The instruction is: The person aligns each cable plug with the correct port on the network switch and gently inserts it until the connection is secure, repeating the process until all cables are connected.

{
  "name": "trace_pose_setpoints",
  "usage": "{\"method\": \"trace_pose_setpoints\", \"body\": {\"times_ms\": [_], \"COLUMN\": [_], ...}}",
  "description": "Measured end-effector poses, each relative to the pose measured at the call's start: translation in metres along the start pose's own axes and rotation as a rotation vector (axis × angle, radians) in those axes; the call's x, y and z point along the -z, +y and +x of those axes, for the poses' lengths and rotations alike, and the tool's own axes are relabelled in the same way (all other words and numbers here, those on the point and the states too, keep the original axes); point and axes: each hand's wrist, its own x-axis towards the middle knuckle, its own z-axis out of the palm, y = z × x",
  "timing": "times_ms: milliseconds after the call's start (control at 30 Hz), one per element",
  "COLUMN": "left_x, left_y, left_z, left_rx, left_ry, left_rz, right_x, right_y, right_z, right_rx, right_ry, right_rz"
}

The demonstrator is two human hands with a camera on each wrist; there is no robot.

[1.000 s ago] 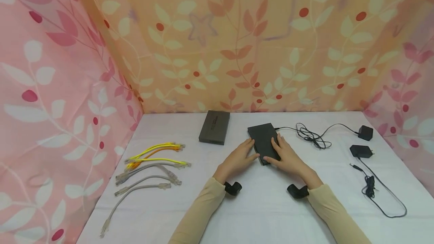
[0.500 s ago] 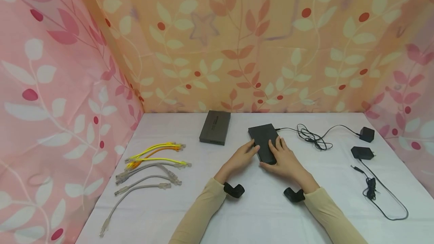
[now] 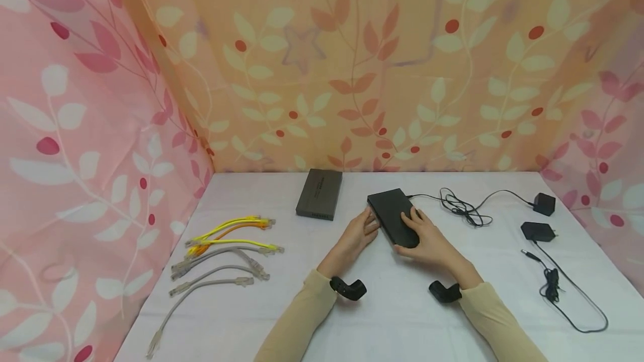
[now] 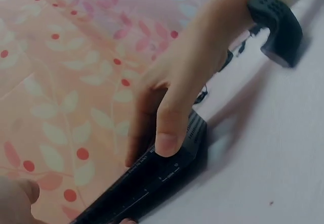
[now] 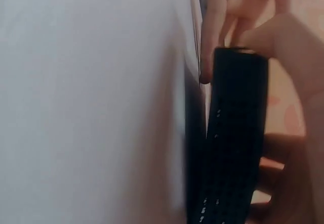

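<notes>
A flat black network switch [image 3: 392,214] sits at the middle right of the white table, a thin power cord running into its far end. Its near end looks raised from the cloth in the left wrist view. My right hand [image 3: 430,239] grips the near right corner, thumb [image 4: 168,144] on the near end face and fingers over the top. My left hand [image 3: 350,241] is at the left edge, fingers loosely bent. In the right wrist view, one left finger [image 5: 206,62] stretches down beside the switch [image 5: 238,113]; whether it touches is hard to tell.
A second grey-black switch [image 3: 319,194] lies at the back centre. Several yellow, orange and grey network cables [image 3: 221,256] lie on the left. The coiled cord [image 3: 460,208] leads to a power adapter [image 3: 544,204]. Another adapter [image 3: 537,231] with a bundled lead lies nearer on the right.
My left hand has slid off the top of the switch to its left edge. My right thumb has moved from the top to the near end, which has lifted slightly.
</notes>
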Motion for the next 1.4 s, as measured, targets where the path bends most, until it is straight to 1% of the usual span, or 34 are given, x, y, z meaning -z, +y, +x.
{"method": "trace_pose_setpoints", "body": {"times_ms": [67, 100, 167, 300, 367, 500, 633, 800, 1000, 1100, 1233, 1400], "left_x": [-0.001, -0.001, -0.001, -0.003, -0.004, -0.004, -0.005, -0.007, -0.011, -0.012, -0.013, -0.014], "left_y": [-0.001, -0.001, -0.002, -0.003, -0.003, 0.0, 0.002, 0.005, 0.009, 0.01, 0.012, 0.013], "left_z": [0.0, 0.0, 0.0, -0.001, -0.001, -0.003, -0.004, -0.005, -0.007, -0.008, -0.008, -0.008], "left_rx": [0.023, 0.032, 0.06, 0.112, 0.123, 0.122, 0.124, 0.108, 0.098, 0.091, 0.084, 0.075], "left_ry": [0.013, 0.004, -0.04, -0.155, -0.179, -0.166, -0.158, -0.173, -0.177, -0.188, -0.207, -0.213], "left_rz": [-0.083, -0.109, -0.138, -0.167, -0.183, -0.219, -0.26, -0.3, -0.319, -0.331, -0.339, -0.329], "right_x": [0.002, 0.002, 0.002, 0.002, 0.002, 0.001, -0.002, -0.004, -0.008, -0.01, -0.01, -0.011], "right_y": [0.002, 0.002, 0.004, 0.007, 0.008, 0.013, 0.017, 0.018, 0.023, 0.027, 0.03, 0.032], "right_z": [0.0, 0.0, 0.0, 0.001, 0.001, 0.002, 0.003, 0.005, 0.009, 0.01, 0.01, 0.009], "right_rx": [0.015, 0.024, 0.039, 0.066, 0.076, 0.113, 0.192, 0.274, 0.344, 0.349, 0.307, 0.273], "right_ry": [-0.001, 0.0, 0.001, -0.003, -0.003, 0.002, 0.016, 0.057, 0.119, 0.126, 0.124, 0.128], "right_rz": [0.025, 0.037, 0.057, 0.088, 0.107, 0.147, 0.144, 0.124, 0.149, 0.204, 0.295, 0.366]}}
